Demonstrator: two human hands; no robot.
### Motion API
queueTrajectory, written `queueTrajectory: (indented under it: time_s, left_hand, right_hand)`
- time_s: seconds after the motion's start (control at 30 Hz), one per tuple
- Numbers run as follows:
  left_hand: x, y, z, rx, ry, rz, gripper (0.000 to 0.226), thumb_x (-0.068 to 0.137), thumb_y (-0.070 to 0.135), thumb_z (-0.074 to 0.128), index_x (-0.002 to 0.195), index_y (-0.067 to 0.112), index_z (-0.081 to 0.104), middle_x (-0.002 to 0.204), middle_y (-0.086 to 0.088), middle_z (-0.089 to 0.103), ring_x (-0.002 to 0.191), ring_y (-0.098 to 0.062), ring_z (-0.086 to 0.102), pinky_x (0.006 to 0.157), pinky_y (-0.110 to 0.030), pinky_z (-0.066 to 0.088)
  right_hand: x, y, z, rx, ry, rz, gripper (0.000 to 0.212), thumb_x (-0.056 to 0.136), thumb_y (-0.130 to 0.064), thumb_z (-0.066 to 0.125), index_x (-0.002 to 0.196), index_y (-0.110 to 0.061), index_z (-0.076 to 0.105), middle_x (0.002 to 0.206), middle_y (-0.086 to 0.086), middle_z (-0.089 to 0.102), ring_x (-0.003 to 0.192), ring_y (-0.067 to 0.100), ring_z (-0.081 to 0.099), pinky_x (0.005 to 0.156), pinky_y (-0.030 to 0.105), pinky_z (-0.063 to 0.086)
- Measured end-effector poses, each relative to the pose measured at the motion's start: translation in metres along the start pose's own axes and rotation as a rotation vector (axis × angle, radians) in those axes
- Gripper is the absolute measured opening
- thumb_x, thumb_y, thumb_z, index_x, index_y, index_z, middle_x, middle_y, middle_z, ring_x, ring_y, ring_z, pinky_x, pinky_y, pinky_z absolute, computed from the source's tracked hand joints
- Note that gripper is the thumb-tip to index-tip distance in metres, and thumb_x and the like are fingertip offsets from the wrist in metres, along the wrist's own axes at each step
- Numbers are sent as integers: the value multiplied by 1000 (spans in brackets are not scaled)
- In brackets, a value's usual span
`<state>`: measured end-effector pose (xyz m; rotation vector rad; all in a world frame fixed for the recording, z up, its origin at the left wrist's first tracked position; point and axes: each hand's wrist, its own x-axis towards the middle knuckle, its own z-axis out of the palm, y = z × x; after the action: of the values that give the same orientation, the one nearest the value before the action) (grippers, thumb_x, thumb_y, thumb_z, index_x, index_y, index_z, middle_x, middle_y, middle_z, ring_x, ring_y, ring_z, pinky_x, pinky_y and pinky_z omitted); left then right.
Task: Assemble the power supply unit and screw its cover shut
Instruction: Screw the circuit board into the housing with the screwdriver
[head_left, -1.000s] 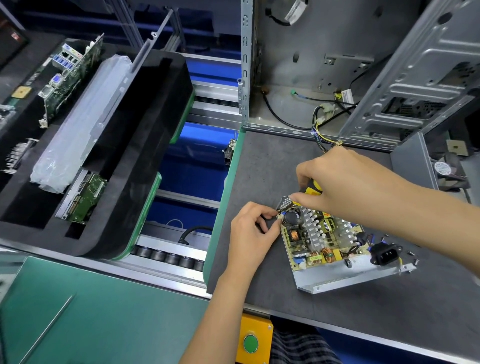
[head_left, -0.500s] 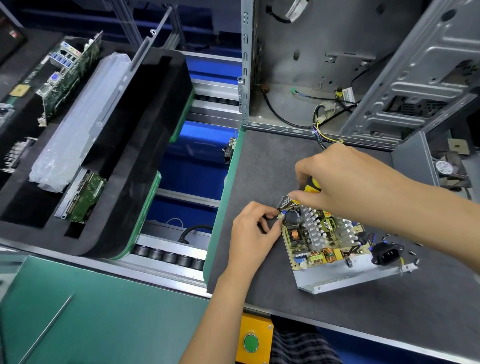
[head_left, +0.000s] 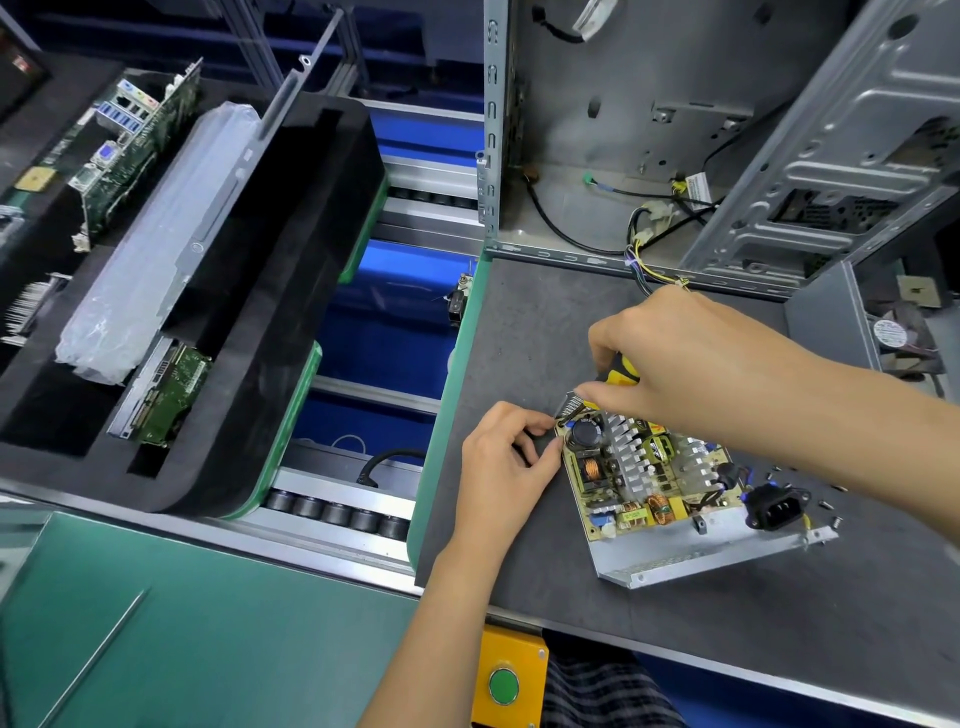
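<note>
Head view: my right hand (head_left: 691, 358) grips a yellow-handled screwdriver (head_left: 621, 370) at the open power supply unit's (head_left: 670, 488) far-left corner on the grey table (head_left: 519, 322); my left hand (head_left: 501, 467) pinches that corner's edge.

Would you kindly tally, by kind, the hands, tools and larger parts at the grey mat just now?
Hands: 2 (left hand, right hand)
Screwdriver: 1
Power supply unit: 1
Computer case: 1
Total: 5
</note>
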<state>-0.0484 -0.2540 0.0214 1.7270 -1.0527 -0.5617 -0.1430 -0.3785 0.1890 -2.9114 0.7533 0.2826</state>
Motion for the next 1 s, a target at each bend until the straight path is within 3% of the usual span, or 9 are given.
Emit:
queueTrajectory:
  time_s: [0.23, 0.73, 1.0]
  left_hand:
    - [1, 2, 1, 13, 6, 21, 10, 80, 8, 76, 86, 12, 71, 82, 2, 60, 57, -11, 53, 60, -13, 43]
    - [1, 2, 1, 36, -15, 23, 8, 81, 10, 76, 88, 12, 73, 83, 3, 60, 59, -12, 55, 61, -18, 47]
    - [0, 2, 2, 17, 20, 26, 8, 82, 12, 76, 87, 15, 71, 85, 5, 61, 60, -11, 54, 60, -14, 44]
  right_hand:
    - [1, -2, 2, 4, -7, 7, 30, 86, -47, 58, 84, -18, 59, 60, -4, 36, 81, 31, 59, 57, 29, 38]
    - [3, -3, 1, -15, -18, -1, 33, 87, -47, 58, 85, -14, 60, 61, -2, 39, 77, 30, 59, 57, 29, 39]
    - [3, -4, 3, -53, -5, 2, 34, 88, -48, 55, 88, -14, 59, 63, -2, 38, 81, 32, 60, 58, 29, 39]
